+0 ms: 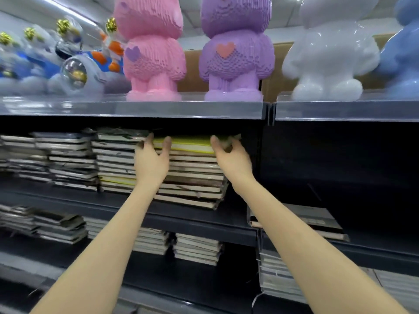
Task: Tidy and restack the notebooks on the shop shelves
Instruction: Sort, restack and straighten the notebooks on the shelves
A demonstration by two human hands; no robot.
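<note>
Yellow notebook (190, 143): it lies flat on top of the tall stack (195, 177) on the middle shelf (199, 219), page edges facing me, held between my two hands.
My left hand (151, 158): it grips the notebook's left end. My thumb lies over the front page edge and my fingers reach up around the end, in the gap beside the neighbouring stack (115, 159).
My right hand (232, 158): it pinches the notebook's right end, thumb on the front edge and fingers curled round the far corner. Something dark green shows under those fingers; I cannot tell whether it is part of this notebook or another.
Stack under it: its notebooks sit unevenly, and the lower ones jut out toward the right.
Other notebooks: more piles stand to the left on the same shelf, and smaller piles (197, 249) on the shelf below.
Top shelf: a pink brick-built bear (152, 48), a purple one (233, 48) and a glossy white figure (328, 53) stand above my hands.
</note>
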